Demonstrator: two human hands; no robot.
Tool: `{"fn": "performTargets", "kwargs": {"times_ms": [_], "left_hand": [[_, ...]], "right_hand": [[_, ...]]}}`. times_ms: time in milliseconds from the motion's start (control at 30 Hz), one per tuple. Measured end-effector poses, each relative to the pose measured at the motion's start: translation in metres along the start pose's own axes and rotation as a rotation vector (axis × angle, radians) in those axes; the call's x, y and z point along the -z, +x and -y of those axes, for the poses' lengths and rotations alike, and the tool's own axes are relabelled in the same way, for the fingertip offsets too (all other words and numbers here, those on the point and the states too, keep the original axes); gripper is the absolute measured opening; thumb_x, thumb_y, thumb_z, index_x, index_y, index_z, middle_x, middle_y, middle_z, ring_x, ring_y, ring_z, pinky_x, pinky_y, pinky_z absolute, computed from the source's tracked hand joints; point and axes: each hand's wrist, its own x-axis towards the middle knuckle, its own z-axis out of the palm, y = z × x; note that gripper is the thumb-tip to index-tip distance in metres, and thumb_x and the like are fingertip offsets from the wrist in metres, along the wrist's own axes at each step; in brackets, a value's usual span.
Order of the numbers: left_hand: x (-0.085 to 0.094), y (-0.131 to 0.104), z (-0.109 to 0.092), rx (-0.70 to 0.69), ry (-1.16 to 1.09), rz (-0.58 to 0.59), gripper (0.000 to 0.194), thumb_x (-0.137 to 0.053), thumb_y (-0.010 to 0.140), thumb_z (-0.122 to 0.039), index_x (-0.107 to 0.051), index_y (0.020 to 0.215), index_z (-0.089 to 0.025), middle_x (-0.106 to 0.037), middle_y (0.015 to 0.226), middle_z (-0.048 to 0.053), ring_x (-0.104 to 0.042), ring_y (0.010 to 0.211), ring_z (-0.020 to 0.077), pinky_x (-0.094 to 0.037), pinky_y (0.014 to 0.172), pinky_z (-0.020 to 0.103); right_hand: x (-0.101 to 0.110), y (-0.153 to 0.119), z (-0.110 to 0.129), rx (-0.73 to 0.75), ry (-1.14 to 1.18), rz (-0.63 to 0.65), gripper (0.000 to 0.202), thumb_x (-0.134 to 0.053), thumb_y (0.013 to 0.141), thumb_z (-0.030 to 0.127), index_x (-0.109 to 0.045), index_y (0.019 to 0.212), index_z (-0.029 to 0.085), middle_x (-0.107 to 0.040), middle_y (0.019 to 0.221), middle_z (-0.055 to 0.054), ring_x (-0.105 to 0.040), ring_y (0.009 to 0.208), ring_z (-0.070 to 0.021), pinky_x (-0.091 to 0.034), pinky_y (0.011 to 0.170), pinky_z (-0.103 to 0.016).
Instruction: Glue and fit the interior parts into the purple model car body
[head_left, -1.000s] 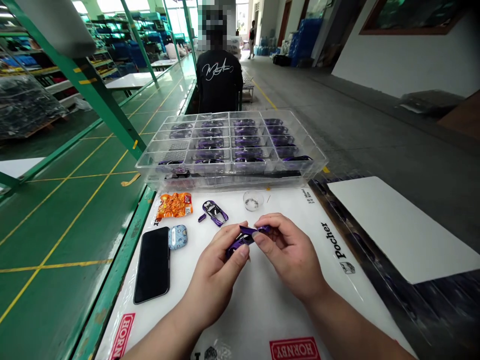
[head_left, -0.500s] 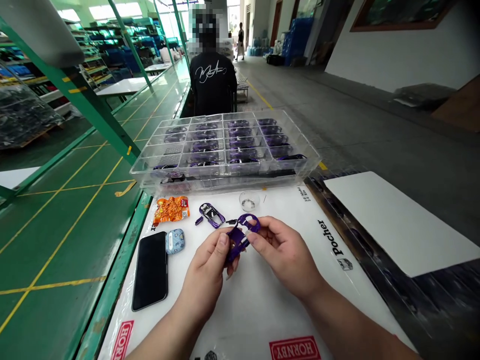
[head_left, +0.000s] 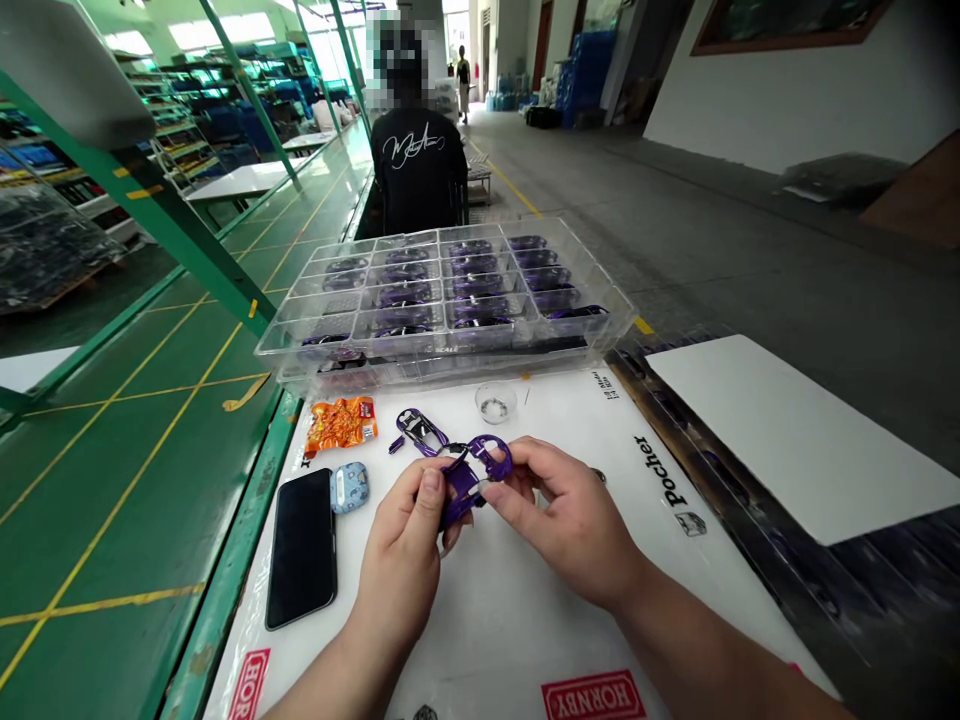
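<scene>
A purple toy car body shell is held above the white mat, tilted, between my two hands. My left hand closes on its left end, thumb on top and fingers underneath. At the right end my right hand pinches the shell's edge between thumb and fingers; some of those fingers are hidden behind it. Just beyond lies a second purple car body, with a small dark purple piece beside it. A small clear dish of tiny bits stands behind my hands.
A clear compartment tray of purple car bodies spans the back of the mat. On the left are an orange snack packet, a patterned blue case and a black phone. A white board lies at right. A person sits ahead.
The car shell has shifted slightly left and turned in my hands, showing more of its open frame. Both hands keep their hold. The whole view has shifted a little.
</scene>
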Motion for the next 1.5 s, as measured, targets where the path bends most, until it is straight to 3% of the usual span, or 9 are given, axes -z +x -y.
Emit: {"fn": "performTargets", "kwargs": {"times_ms": [133,367,633,733,833,933,1033,1200,1500], "left_hand": [[0.0,0.0,-0.001,-0.037,-0.005,-0.039,0.059,-0.077,0.111,-0.075,-0.08,0.122,-0.017,-0.066,0.083,0.001,-0.059,0.069,0.0132,-0.043,0.062,0.024],[-0.001,-0.001,-0.004,0.021,-0.107,-0.031,0.058,-0.08,0.11,-0.073,-0.079,0.121,-0.016,-0.061,0.083,0.0,-0.054,0.067,0.0112,-0.038,0.059,0.023],[0.001,-0.002,-0.003,0.045,-0.17,0.007,0.052,-0.082,0.11,-0.068,-0.081,0.126,-0.018,-0.065,0.089,0.001,-0.06,0.072,0.0129,-0.044,0.063,0.024],[0.005,-0.006,-0.002,-0.079,-0.017,0.034,0.045,-0.077,0.115,-0.064,-0.082,0.133,-0.023,-0.071,0.095,0.003,-0.064,0.078,0.0155,-0.049,0.069,0.027],[0.008,-0.011,-0.003,-0.292,0.268,0.009,0.031,-0.076,0.119,-0.051,-0.083,0.137,-0.028,-0.079,0.102,0.004,-0.069,0.085,0.0178,-0.055,0.078,0.03],[0.009,-0.015,-0.006,-0.507,0.469,-0.014,0.023,-0.078,0.117,-0.034,-0.083,0.14,-0.031,-0.086,0.118,0.005,-0.078,0.097,0.0203,-0.06,0.089,0.031],[0.009,-0.016,-0.011,-0.645,0.554,-0.034,0.025,-0.079,0.114,-0.023,-0.08,0.137,-0.031,-0.088,0.116,0.003,-0.08,0.095,0.0195,-0.061,0.086,0.028],[0.008,-0.016,-0.016,-0.757,0.566,-0.044,0.022,-0.083,0.111,-0.022,-0.077,0.132,-0.027,-0.085,0.106,0.002,-0.079,0.087,0.0175,-0.061,0.082,0.026],[0.01,-0.015,-0.015,-0.81,0.523,0.0,0.03,-0.083,0.111,-0.023,-0.074,0.138,-0.029,-0.083,0.115,0.006,-0.08,0.099,0.0207,-0.063,0.092,0.03]], "right_hand": [[-0.001,0.0,0.0,0.038,-0.009,0.02,0.015,-0.084,0.106,0.033,-0.084,0.118,0.026,-0.07,0.098,0.001,-0.064,0.084,-0.0133,-0.054,0.077,-0.029],[0.0,0.0,0.001,0.132,-0.018,0.024,0.012,-0.083,0.108,0.031,-0.083,0.118,0.025,-0.072,0.1,0.001,-0.065,0.086,-0.0127,-0.056,0.08,-0.027],[0.004,-0.001,0.0,0.142,-0.04,0.022,0.013,-0.082,0.11,0.029,-0.083,0.122,0.024,-0.075,0.106,-0.002,-0.068,0.089,-0.0151,-0.059,0.082,-0.03],[0.007,0.0,-0.005,0.159,0.019,-0.005,0.021,-0.081,0.113,0.033,-0.085,0.133,0.029,-0.078,0.118,-0.004,-0.072,0.099,-0.0165,-0.061,0.086,-0.031],[0.01,-0.001,-0.008,0.171,0.073,-0.047,0.025,-0.08,0.116,0.037,-0.086,0.14,0.037,-0.08,0.133,-0.004,-0.077,0.116,-0.019,-0.064,0.094,-0.031],[0.01,-0.002,-0.009,0.198,0.061,-0.054,0.019,-0.081,0.116,0.033,-0.088,0.133,0.039,-0.082,0.129,-0.003,-0.078,0.12,-0.0199,-0.065,0.095,-0.032],[0.009,-0.003,-0.009,0.243,0.048,-0.057,0.018,-0.082,0.115,0.027,-0.089,0.128,0.038,-0.083,0.124,-0.003,-0.079,0.117,-0.0197,-0.065,0.092,-0.031],[0.008,-0.004,-0.009,0.283,0.029,-0.067,0.022,-0.085,0.112,0.022,-0.091,0.125,0.037,-0.083,0.117,-0.004,-0.08,0.11,-0.0186,-0.066,0.089,-0.03],[0.009,-0.005,-0.006,0.328,0.04,-0.106,0.029,-0.087,0.109,0.019,-0.093,0.125,0.041,-0.082,0.111,-0.002,-0.08,0.102,-0.0175,-0.068,0.088,-0.029]]}}
